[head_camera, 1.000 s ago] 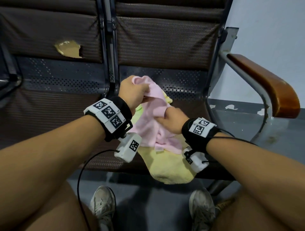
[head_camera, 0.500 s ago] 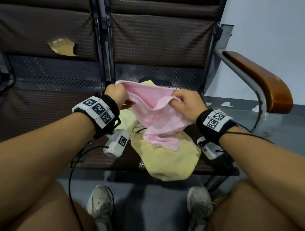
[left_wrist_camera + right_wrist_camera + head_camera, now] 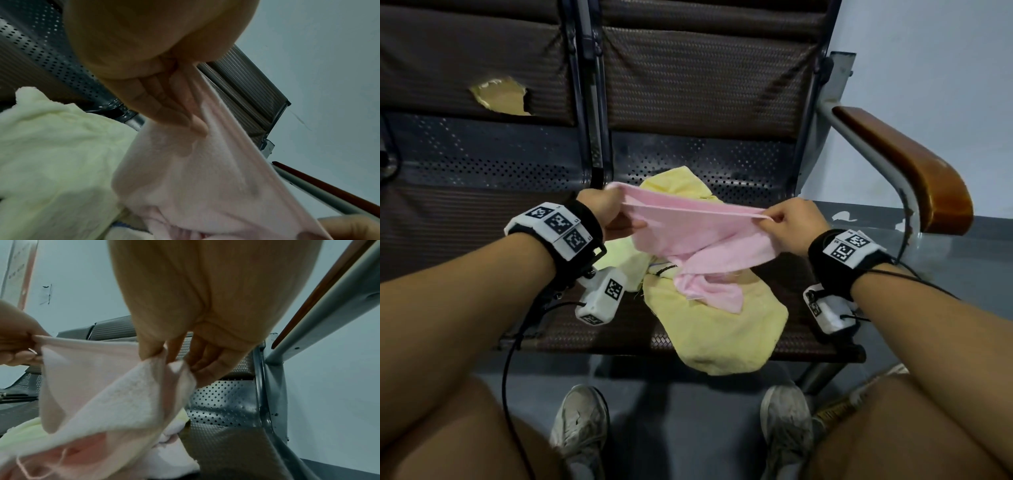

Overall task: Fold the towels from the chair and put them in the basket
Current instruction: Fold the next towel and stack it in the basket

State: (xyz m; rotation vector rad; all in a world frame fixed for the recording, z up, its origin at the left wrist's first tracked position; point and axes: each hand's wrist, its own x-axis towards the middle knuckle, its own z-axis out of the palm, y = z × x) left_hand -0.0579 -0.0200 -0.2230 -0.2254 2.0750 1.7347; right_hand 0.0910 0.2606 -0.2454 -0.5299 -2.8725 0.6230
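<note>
A pink towel [image 3: 698, 236] is stretched between both hands above the chair seat [image 3: 571, 332]. My left hand [image 3: 602, 212] grips its left corner; in the left wrist view the curled fingers [image 3: 164, 104] clutch the pink cloth [image 3: 205, 178]. My right hand [image 3: 787, 222] pinches the right corner, seen up close by the right wrist camera as fingertips [image 3: 152, 352] on the pink towel [image 3: 107, 394]. The towel's lower part hangs crumpled onto a yellow towel [image 3: 715, 332] spread on the seat, which also shows as a pale yellow towel [image 3: 51, 154] in the left wrist view. No basket is in view.
The seat belongs to a row of dark chairs with a perforated metal back [image 3: 705, 168]. A wooden armrest [image 3: 907, 171] on a metal frame stands to the right. A torn hole [image 3: 500, 96] marks the left backrest. My shoes [image 3: 582, 425] rest on the grey floor below.
Both hands have moved apart and lifted the pink towel off the yellow one; its top edge, bunched a second ago, is now drawn out straight between them.
</note>
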